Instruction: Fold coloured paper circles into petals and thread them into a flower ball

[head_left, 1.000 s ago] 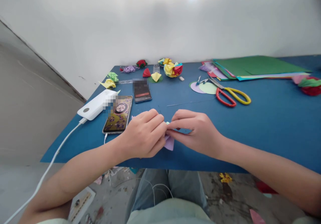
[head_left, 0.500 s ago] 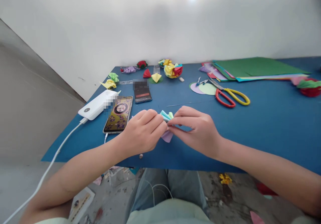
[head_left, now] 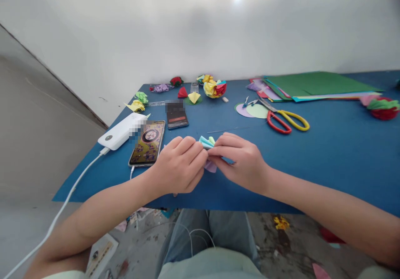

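White wall (head_left: 125, 25) fills the top of the frame, and a blue bench (head_left: 312, 166) stretches across the middle. At the centre, near the bench's front edge, two hands meet over a small bunch (head_left: 206, 142) of paper, blue and light green above, lilac below. The left hand (head_left: 181, 164) is curled knuckles up, its fingers seemingly clamped on the bunch's left side, though their tips are hidden. The right hand (head_left: 245, 162) has thumb and fingers pinched together on the other side.

The bunch looks partly worked: its layers are gathered and creased, but it has not been let go, and whether anything binds it cannot be told behind the fingers. Just beyond the hands lies a thin wire (head_left: 222, 130). Right of centre, two overlapping discs (head_left: 256, 111) lie flat, apparently unfolded, beside the scissors (head_left: 275, 110). Large sheets (head_left: 325, 83) are stacked at upper right, seemingly spare stock.

At upper centre, a multicoloured flower (head_left: 214, 89) and a red flower (head_left: 176, 81) look finished. Left of the hands are two phones (head_left: 146, 143) and a power bank (head_left: 120, 131).
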`<state>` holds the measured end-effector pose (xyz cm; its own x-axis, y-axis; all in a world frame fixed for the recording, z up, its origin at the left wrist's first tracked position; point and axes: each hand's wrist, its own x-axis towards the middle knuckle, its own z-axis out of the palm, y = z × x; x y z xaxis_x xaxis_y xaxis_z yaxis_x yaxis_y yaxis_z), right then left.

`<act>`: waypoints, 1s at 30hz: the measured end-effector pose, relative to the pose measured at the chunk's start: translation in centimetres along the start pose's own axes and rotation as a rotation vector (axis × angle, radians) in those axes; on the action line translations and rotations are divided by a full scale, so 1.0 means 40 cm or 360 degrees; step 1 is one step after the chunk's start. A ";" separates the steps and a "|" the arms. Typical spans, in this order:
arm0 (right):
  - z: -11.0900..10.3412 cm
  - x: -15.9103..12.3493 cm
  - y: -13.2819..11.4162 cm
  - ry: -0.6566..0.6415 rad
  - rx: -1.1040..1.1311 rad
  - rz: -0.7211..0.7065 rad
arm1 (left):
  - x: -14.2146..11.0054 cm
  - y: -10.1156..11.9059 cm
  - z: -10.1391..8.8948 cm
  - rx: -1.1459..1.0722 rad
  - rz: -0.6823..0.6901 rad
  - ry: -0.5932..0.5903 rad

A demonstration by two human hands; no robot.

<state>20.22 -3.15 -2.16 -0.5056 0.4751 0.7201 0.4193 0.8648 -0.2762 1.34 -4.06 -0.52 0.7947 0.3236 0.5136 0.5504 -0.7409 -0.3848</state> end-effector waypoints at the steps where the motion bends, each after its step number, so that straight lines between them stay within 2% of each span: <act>1: 0.002 -0.001 0.000 0.0008 0.0001 0.0008 | 0.000 0.001 0.001 0.0000 0.0004 0.0001; 11: 0.010 0.000 0.001 0.0101 -0.0020 0.0045 | -0.006 -0.001 0.021 0.0128 0.0110 0.0134; 15: 0.012 0.001 0.004 0.0158 -0.0009 0.0041 | -0.007 0.003 0.016 -0.0065 0.0048 0.0188; 17: 0.008 0.005 0.003 0.0215 0.0061 0.0014 | -0.005 0.003 0.009 -0.0391 -0.0186 0.0301; 20: -0.004 0.015 -0.002 0.0308 0.0256 0.0002 | 0.000 -0.009 0.005 -0.1122 -0.0877 0.0550; 21: -0.008 0.018 -0.004 0.0329 0.0317 0.0009 | 0.002 -0.015 0.007 -0.1427 -0.1088 0.0570; 22: -0.012 0.021 -0.005 0.0345 0.0371 0.0018 | 0.005 -0.021 0.011 -0.1773 -0.1224 0.0508; 23: -0.014 0.023 -0.006 0.0351 0.0417 0.0025 | 0.007 -0.028 0.016 -0.2135 -0.1306 0.0378; 25: -0.015 0.024 -0.005 0.0344 0.0482 0.0019 | 0.011 -0.036 0.027 -0.2763 -0.1328 0.0019; 27: -0.014 0.023 0.000 0.0345 0.0495 0.0015 | 0.013 -0.039 0.033 -0.3085 -0.1301 -0.0224; 30: -0.012 0.020 0.010 0.0366 0.0462 0.0027 | 0.014 -0.040 0.033 -0.3096 -0.1319 -0.0198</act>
<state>20.34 -2.50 -1.40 -0.3037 0.4693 0.8292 0.1779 0.8829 -0.4346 1.24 -1.91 -0.62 0.6196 0.7843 0.0307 -0.1444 0.0754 0.9866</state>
